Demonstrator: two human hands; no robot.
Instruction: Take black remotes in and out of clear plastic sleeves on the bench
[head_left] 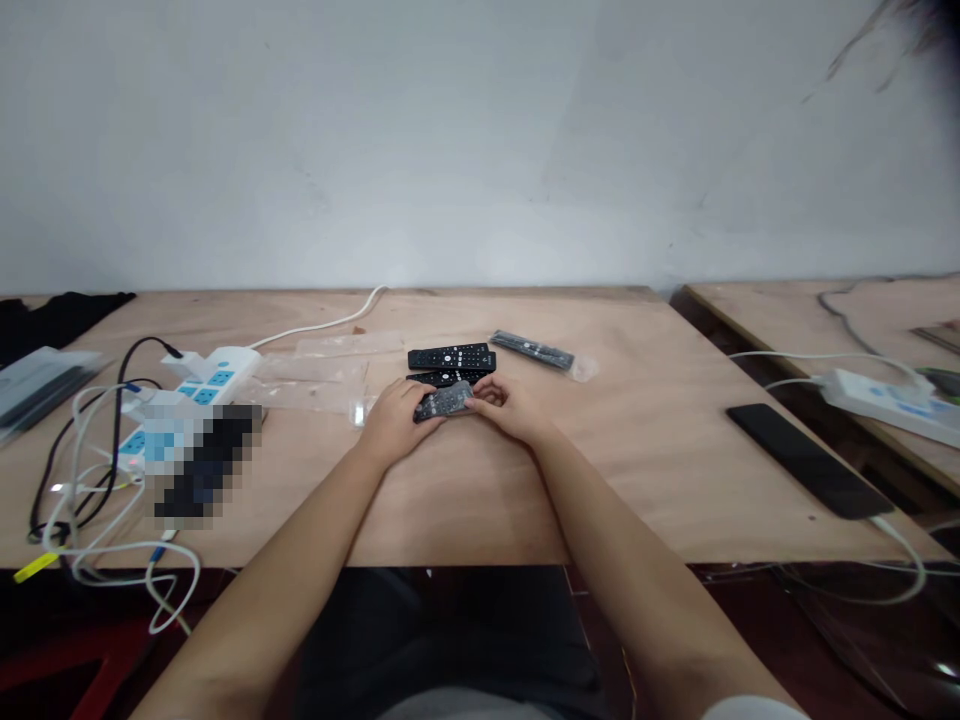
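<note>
Between my hands is a remote control in a clear plastic sleeve (442,402), low over the wooden table. My left hand (396,418) grips its left end, with the fingers over the top edge. At the right end, my right hand (510,405) pinches the sleeve between thumb and fingers. Just behind lie two bare black remote controls, the upper one (451,357) resting partly across the lower one (427,378). Further right and back lies another sleeved remote control (532,349), its loose plastic end (583,367) sticking out.
Flattened clear sleeves (322,385) lie left of my hands. A white power strip (229,372) with tangled cables and a blurred dark device (214,465) occupy the left side. At the right edge lies a black phone (810,460) on a white cable. Another power strip (892,405) sits on the neighbouring table.
</note>
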